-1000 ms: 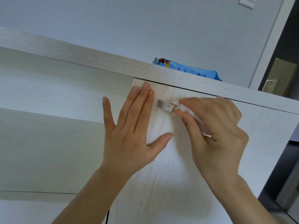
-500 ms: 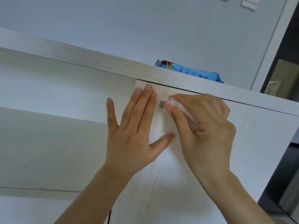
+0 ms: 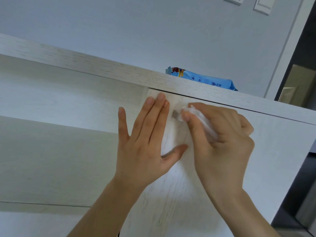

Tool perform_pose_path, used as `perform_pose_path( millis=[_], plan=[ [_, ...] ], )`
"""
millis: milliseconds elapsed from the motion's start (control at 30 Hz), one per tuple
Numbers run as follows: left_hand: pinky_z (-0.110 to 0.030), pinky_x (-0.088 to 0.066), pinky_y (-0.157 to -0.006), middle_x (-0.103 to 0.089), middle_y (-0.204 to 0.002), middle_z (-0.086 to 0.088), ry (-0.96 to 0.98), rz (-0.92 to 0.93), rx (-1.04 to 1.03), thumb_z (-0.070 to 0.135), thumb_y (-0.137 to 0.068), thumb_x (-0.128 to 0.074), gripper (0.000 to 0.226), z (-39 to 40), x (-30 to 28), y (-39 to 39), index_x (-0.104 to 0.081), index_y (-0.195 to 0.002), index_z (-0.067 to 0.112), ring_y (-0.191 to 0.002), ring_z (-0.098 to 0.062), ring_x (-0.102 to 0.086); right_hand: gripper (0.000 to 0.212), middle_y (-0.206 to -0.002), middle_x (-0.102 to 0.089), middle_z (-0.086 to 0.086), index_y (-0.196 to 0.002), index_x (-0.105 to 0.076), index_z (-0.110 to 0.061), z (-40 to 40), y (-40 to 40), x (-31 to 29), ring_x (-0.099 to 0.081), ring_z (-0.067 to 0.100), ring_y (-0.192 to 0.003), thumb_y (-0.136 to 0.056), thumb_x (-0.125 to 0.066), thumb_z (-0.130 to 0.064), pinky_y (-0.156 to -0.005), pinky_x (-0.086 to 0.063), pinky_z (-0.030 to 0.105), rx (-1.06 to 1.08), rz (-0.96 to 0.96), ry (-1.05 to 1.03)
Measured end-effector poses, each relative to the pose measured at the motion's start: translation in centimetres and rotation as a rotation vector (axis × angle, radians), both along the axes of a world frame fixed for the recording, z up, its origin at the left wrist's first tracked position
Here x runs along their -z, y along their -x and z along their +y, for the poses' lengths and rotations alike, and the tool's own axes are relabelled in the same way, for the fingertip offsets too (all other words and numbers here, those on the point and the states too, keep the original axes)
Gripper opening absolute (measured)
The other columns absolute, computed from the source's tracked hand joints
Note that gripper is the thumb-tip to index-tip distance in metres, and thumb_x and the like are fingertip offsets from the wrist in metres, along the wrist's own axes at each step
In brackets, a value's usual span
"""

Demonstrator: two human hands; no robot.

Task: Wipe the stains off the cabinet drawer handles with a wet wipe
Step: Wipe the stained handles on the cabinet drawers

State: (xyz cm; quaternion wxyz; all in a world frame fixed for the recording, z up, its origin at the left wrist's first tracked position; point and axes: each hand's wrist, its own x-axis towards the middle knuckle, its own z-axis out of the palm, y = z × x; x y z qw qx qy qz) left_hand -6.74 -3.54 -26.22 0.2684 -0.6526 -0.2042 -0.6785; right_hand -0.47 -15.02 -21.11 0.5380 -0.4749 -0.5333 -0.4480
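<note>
A small metal handle (image 3: 176, 115) sticks out of the pale wood drawer front (image 3: 277, 142), just under the cabinet top. Only its left end shows. My right hand (image 3: 220, 139) is closed around a crumpled white wet wipe (image 3: 201, 120) and presses it over the rest of the handle. My left hand (image 3: 145, 142) lies flat on the drawer front, fingers spread and pointing up, just left of the handle, holding nothing.
A blue wet-wipe pack (image 3: 203, 79) lies on the cabinet top (image 3: 85, 64), behind the handle. A grey wall rises behind, with a socket (image 3: 234, 0) and switch (image 3: 262, 5) at top right. A dark doorway (image 3: 304, 65) opens at the right. Open shelves (image 3: 51, 120) sit left.
My right hand has slid the wipe leftward along the handle, covering more of it. The left hand has stayed flat on the drawer front.
</note>
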Motion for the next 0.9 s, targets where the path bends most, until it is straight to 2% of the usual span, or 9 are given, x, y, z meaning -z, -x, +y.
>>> perform_pose_path(
  millis=[133,267,467,567,600,667,700,733,900],
  plan=[
    [-0.060,-0.014,-0.112,-0.038,-0.145,-0.009,-0.019,-0.015,-0.003,0.054,-0.092,-0.046,0.067,-0.1,-0.1,0.0,-0.045,-0.136,0.002,-0.138,-0.020,-0.033,0.010,-0.089,-0.054,-0.019,-0.094,-0.070,-0.020,0.8,0.4,-0.1,-0.046,-0.004,-0.090,-0.084,-0.068,-0.021,-0.087,-0.033,0.036,0.016,-0.052,0.031],
    [-0.062,-0.012,-0.111,-0.035,-0.146,-0.009,-0.019,0.013,-0.047,0.060,-0.091,-0.048,0.075,0.0,0.0,0.3,-0.039,-0.139,0.002,-0.138,-0.020,-0.032,0.007,-0.091,-0.054,-0.021,-0.094,-0.068,-0.024,-0.3,-1.0,0.2,-0.044,-0.008,-0.090,-0.087,-0.067,-0.023,-0.087,-0.031,0.040,0.057,-0.096,0.032],
    [-0.063,-0.012,-0.110,-0.033,-0.147,-0.010,-0.005,0.035,-0.082,0.062,-0.089,-0.050,0.081,-0.2,0.0,0.5,-0.035,-0.140,0.001,-0.138,-0.021,-0.029,0.022,-0.097,-0.050,-0.021,-0.099,-0.054,-0.033,-1.5,-3.7,1.0,-0.042,-0.002,-0.097,-0.088,-0.066,-0.019,-0.084,-0.032,0.043,0.118,-0.087,-0.058],
    [-0.063,-0.012,-0.109,-0.034,-0.147,-0.011,-0.004,0.034,-0.083,0.062,-0.089,-0.050,0.081,-0.2,0.0,0.4,-0.035,-0.140,0.001,-0.138,-0.022,-0.030,0.019,-0.101,-0.045,-0.017,-0.101,-0.057,-0.034,-1.9,-4.9,1.5,-0.042,0.005,-0.099,-0.089,-0.064,-0.021,-0.082,-0.040,0.048,0.098,0.051,-0.110],
    [-0.062,-0.012,-0.110,-0.034,-0.147,-0.011,-0.002,0.031,-0.081,0.062,-0.089,-0.050,0.081,-0.2,0.0,0.4,-0.035,-0.141,0.001,-0.138,-0.022,-0.030,0.017,-0.100,-0.044,-0.017,-0.101,-0.059,-0.033,-2.1,-5.1,1.7,-0.044,0.008,-0.097,-0.089,-0.064,-0.022,-0.083,-0.042,0.045,0.077,0.118,-0.118],
    [-0.062,-0.011,-0.110,-0.034,-0.147,-0.012,0.003,0.028,-0.073,0.061,-0.090,-0.050,0.081,-0.3,0.1,0.3,-0.034,-0.141,0.001,-0.139,-0.023,-0.030,0.013,-0.095,-0.049,-0.017,-0.101,-0.063,-0.029,-2.3,-5.3,1.7,-0.051,0.010,-0.093,-0.089,-0.063,-0.023,-0.085,-0.042,0.023,-0.012,0.243,-0.114],
    [-0.061,-0.011,-0.111,-0.034,-0.147,-0.012,0.004,0.028,-0.069,0.061,-0.090,-0.050,0.081,-0.2,0.1,0.2,-0.034,-0.141,0.001,-0.139,-0.024,-0.029,0.012,-0.095,-0.053,-0.017,-0.100,-0.064,-0.028,-2.4,-5.2,1.7,-0.054,0.007,-0.093,-0.089,-0.063,-0.023,-0.084,-0.040,0.013,-0.067,0.302,-0.111],
    [-0.061,-0.010,-0.111,-0.034,-0.147,-0.012,0.006,0.028,-0.067,0.060,-0.090,-0.050,0.081,-0.2,0.1,0.3,-0.034,-0.141,0.000,-0.139,-0.024,-0.029,0.012,-0.095,-0.056,-0.017,-0.098,-0.065,-0.030,-2.4,-5.0,1.5,-0.055,0.002,-0.093,-0.089,-0.062,-0.023,-0.082,-0.039,0.008,-0.118,0.356,-0.109],
    [-0.060,-0.009,-0.111,-0.033,-0.147,-0.013,0.013,0.030,-0.060,0.061,-0.090,-0.049,0.081,-0.3,0.1,0.2,-0.034,-0.141,-0.001,-0.139,-0.026,-0.028,0.020,-0.090,-0.065,-0.019,-0.082,-0.067,-0.050,-2.3,-4.0,1.3,-0.060,-0.003,-0.089,-0.088,-0.061,-0.033,-0.080,-0.047,0.014,-0.305,0.598,-0.112]
  ],
)
